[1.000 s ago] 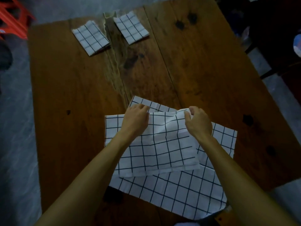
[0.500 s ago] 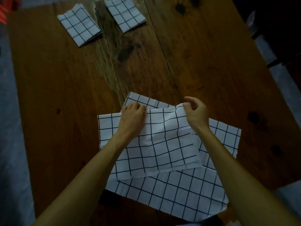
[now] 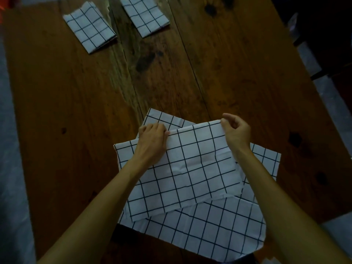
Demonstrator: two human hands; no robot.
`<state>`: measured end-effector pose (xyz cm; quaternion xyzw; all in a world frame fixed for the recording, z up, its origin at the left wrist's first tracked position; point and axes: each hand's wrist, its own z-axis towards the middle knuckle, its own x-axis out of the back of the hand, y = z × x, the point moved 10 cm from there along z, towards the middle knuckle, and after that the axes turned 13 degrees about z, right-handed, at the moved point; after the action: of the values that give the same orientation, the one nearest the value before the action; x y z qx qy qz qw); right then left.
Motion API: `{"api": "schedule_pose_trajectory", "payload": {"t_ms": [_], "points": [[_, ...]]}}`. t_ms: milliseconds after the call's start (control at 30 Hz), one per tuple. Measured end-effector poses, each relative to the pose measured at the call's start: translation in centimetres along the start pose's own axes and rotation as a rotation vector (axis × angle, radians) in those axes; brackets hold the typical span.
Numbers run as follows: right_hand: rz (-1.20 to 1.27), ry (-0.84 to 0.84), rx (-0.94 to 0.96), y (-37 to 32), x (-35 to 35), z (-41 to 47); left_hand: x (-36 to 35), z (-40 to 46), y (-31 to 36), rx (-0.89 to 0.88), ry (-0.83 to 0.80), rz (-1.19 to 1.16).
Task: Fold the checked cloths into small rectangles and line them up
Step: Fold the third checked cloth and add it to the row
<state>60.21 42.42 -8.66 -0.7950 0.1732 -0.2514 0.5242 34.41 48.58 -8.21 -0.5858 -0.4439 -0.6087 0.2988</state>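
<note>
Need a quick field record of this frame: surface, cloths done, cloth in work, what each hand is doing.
surface: wooden table
folded cloths: two small checked rectangles at the far edge, left one, right one, side by side, apart
cloth in work: top checked cloth, partly folded, lying on a flat checked cloth
left hand: grip on the top cloth's far edge, left part
right hand: pinches the far right corner of the top cloth
step state: top cloth not yet a small rectangle
</note>
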Motion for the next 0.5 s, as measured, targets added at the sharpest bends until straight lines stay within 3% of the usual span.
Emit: {"api": "schedule_pose_trajectory", "payload": {"t_ms": [100,200,267,333,400,500], "points": [[-0.158,0.052,0.045,-0.3,0.3,0.0,-0.2,0.1,-0.1,0.002,-0.018,0.004],[-0.446,0.099,0.347,-3.3,-0.4,-1.3,0.0,0.1,0.0,0.022,0.023,0.007],[-0.594,-0.009,0.554,-4.3,-3.1,-2.9,0.6,-0.1,-0.3,0.077,0.089,0.022],[-0.67,-0.17,0.629,-3.4,-6.2,-4.6,1.0,-0.6,-0.4,0.12,0.128,0.021],[-0.724,-0.324,0.616,-1.9,-8.9,-6.0,1.2,-1.5,0.0,0.112,0.126,0.009],[-0.858,-0.427,0.526,0.9,-10.5,-6.7,-0.4,-3.4,0.2,0.125,-0.008,0.03]]}}
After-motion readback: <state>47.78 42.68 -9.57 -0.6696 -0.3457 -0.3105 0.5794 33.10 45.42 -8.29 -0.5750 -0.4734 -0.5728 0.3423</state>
